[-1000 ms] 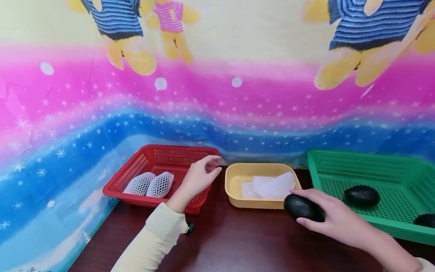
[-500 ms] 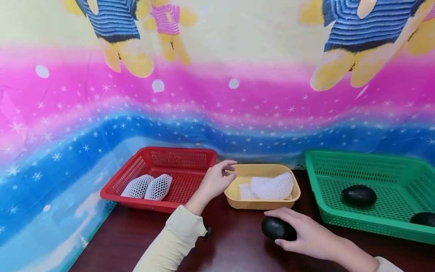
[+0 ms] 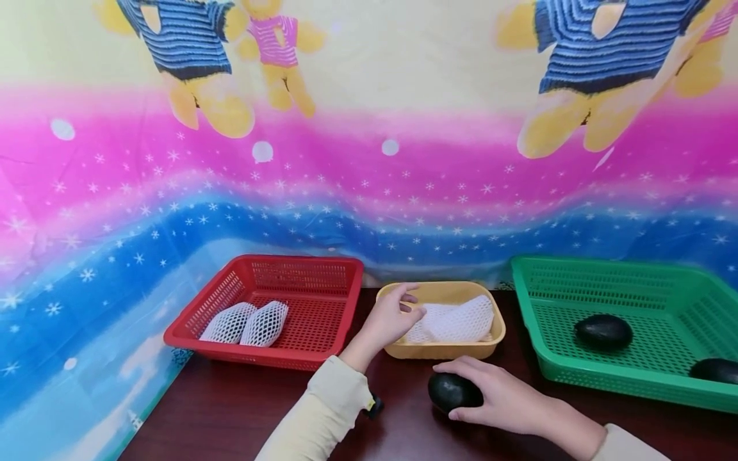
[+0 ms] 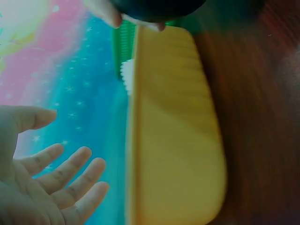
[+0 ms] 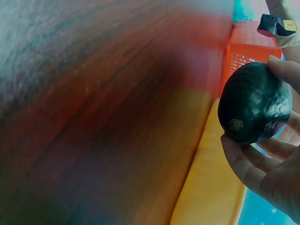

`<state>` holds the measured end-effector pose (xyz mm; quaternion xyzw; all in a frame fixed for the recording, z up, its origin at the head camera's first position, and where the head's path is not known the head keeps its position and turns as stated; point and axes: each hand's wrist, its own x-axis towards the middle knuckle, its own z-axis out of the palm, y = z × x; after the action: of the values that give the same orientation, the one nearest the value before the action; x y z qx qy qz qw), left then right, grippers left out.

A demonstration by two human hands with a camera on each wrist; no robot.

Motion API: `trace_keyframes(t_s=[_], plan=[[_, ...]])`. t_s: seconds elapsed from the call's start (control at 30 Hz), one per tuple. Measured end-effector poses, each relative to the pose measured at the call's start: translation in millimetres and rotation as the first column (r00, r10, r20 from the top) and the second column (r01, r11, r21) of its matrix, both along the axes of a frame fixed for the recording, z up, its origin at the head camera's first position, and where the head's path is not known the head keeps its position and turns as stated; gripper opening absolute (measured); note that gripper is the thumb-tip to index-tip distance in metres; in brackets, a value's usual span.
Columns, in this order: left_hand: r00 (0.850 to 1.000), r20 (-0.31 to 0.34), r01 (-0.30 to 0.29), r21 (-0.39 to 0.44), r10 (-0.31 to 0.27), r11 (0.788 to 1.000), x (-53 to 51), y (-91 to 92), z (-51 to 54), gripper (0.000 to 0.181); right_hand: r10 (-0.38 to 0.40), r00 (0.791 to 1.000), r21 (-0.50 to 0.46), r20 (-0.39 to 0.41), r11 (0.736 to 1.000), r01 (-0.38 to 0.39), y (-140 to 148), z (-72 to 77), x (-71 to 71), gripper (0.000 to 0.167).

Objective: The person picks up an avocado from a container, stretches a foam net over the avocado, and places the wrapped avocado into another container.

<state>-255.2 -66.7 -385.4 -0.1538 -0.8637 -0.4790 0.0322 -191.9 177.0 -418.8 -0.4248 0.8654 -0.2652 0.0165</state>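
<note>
The right hand [image 3: 507, 400] holds a dark avocado [image 3: 454, 392] between thumb and fingers, in front of the yellow tray [image 3: 444, 351]. In the right wrist view the avocado [image 5: 254, 102] sits in the fingers of the hand [image 5: 281, 180]. Over the tray's left side is the left hand [image 3: 389, 320], fingers apart and bent slightly, holding nothing. White foam nets [image 3: 461, 320] lie in the tray to the right of its fingertips. The left wrist view has this hand [image 4: 51, 180] spread beside the tray's wall [image 4: 176, 136].
At the left, a red basket [image 3: 254, 355] holds two net-covered fruits [image 3: 264, 324]. A green basket [image 3: 640, 383] at the right contains dark avocados [image 3: 603, 331]. A patterned cloth [image 3: 357, 192] hangs behind the dark wooden table [image 3: 230, 410].
The left hand has moved right, from the red basket to over the yellow tray. The right hand has carried its avocado left and down, away from the green basket.
</note>
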Motion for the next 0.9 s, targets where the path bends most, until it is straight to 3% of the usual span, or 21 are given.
trace_keyframes(t_s=[0.07,0.3,0.53,0.67,0.9], plan=[[1.0,0.008,0.012,-0.006,-0.012,1.0,-2.9,3.9,-6.6,0.054,-0.005,1.0,0.01,0.019,1.0,0.005,-0.8,-1.8,-0.9,0.061],[0.999,0.026,0.03,-0.047,-0.028,0.998,-10.3,13.4,-23.9,0.047,0.016,1.0,0.003,-0.026,1.0,-0.016,-4.9,-7.5,-0.2,0.06],[0.998,0.047,0.048,-0.052,-0.046,0.997,-16.7,19.6,-30.1,0.044,0.006,1.0,0.014,0.02,1.0,-0.007,-6.8,-9.0,-1.0,0.061],[0.996,0.066,0.064,-0.073,-0.06,0.995,-21.6,23.7,-32.9,0.037,0.018,1.0,0.003,0.004,1.0,-0.018,-6.8,-10.8,-2.2,0.061],[0.99,0.142,0.038,-0.2,-0.009,0.979,-23.7,32.3,-34.1,0.037,0.013,1.0,0.008,-0.004,1.0,-0.013,-5.1,-15.1,-2.6,0.061]])
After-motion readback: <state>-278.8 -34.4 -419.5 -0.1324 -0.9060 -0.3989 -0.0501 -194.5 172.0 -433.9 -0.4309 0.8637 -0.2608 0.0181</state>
